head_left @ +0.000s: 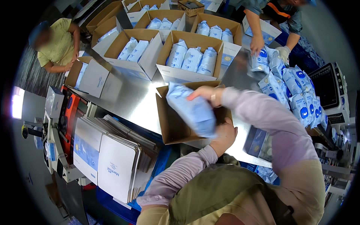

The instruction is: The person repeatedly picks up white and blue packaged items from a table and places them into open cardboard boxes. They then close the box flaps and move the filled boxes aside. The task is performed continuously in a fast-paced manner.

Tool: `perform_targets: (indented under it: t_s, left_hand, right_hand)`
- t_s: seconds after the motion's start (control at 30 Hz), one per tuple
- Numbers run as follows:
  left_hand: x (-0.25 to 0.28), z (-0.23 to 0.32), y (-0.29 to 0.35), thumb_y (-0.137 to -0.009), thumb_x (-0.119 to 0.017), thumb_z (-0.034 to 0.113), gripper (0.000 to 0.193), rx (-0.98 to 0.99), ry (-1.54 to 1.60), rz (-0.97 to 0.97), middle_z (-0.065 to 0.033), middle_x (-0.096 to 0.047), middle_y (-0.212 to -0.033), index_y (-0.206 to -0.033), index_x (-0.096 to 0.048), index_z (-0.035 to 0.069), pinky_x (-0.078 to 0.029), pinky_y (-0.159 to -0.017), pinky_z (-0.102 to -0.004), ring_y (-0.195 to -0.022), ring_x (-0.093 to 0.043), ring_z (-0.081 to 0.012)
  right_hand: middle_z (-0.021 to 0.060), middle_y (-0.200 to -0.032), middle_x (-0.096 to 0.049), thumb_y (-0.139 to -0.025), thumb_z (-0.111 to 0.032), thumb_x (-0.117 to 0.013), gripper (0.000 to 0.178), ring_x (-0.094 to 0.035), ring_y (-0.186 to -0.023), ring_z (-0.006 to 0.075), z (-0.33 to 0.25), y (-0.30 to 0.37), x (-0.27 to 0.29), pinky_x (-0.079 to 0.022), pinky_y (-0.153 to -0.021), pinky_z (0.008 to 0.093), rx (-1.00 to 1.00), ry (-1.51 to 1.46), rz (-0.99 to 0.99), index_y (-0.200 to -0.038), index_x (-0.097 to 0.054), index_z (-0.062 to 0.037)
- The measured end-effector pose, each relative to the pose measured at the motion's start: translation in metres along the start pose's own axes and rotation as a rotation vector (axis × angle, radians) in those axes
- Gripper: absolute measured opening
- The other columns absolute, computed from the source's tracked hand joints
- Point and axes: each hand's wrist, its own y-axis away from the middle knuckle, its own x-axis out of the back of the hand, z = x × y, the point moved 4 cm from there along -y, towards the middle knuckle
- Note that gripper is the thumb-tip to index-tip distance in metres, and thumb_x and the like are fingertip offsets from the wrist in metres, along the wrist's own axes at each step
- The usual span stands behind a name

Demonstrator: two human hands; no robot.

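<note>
My right hand (204,94) is closed on a light blue plastic pouch (189,108), which is smeared by motion. The pouch hangs tilted over an open cardboard box (167,131) with a brown inside, nearest to me on the metal table. At the box's near right corner my left hand (225,135) is closed around its edge, close to the pouch's lower end. Its fingers are partly hidden. Beyond that box stands another open box (176,75) with several upright pouches (192,59) in it.
More open boxes (131,52) of pouches fill the far table (131,97). Flat cartons (116,165) are stacked at left. Piled pouches (288,84) lie at right beside a monitor (326,86). One co-worker's hand (257,45) touches a pouch; another person (60,45) stands far left.
</note>
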Motion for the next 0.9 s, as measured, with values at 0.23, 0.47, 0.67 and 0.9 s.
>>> perform_targets:
  t_s: [0.23,0.47,0.67,0.9]
  left_hand:
    - [-0.083,-0.047,0.023,-0.092,-0.046,0.039,0.054,-0.302,0.122,0.094,-0.0108,-0.041,-0.142,-0.138,-0.041,0.012,-0.024,-0.109,-0.0427,-0.133,-0.034,-0.0302]
    - [0.130,0.009,-0.010,-0.067,-0.075,0.031,0.051,-0.197,-0.048,0.485,-0.0194,-0.062,-0.093,-0.104,-0.058,0.000,-0.047,-0.076,-0.0438,-0.088,-0.060,-0.0357]
    - [0.056,0.150,-0.208,-0.066,-0.066,0.003,0.061,-0.837,-0.145,0.254,-0.0148,-0.045,-0.134,-0.124,-0.048,0.003,-0.029,-0.106,-0.0445,-0.129,-0.037,-0.0327]
    - [-0.082,0.162,-0.341,-0.074,-0.063,0.008,0.056,-0.928,-0.578,0.069,-0.0069,-0.046,-0.132,-0.127,-0.048,0.014,-0.023,-0.109,-0.0456,-0.129,-0.036,-0.0254]
  right_hand:
    - [0.0209,-0.120,-0.058,-0.071,-0.051,-0.069,0.072,-0.057,-0.109,0.0336,0.044,-0.157,-0.032,-0.045,-0.092,0.0408,0.214,1.068,0.199,-0.118,-0.058,0.0032]
    - [0.0154,-0.099,-0.064,-0.067,-0.015,-0.068,0.044,-0.060,-0.092,0.0374,-0.014,0.159,0.089,-0.048,-0.081,0.0451,1.228,0.939,0.994,-0.108,-0.057,-0.0019]
    - [0.0261,-0.129,-0.042,-0.052,-0.049,-0.078,0.104,-0.044,-0.118,0.0425,0.178,0.257,0.382,-0.037,-0.094,0.0574,-0.239,1.022,1.778,-0.139,-0.034,-0.0122]
    - [0.0233,-0.108,-0.055,-0.055,-0.034,-0.070,0.072,-0.050,-0.105,0.0405,0.177,0.260,0.390,-0.046,-0.088,0.0485,0.171,0.755,1.628,-0.120,-0.054,-0.0080]
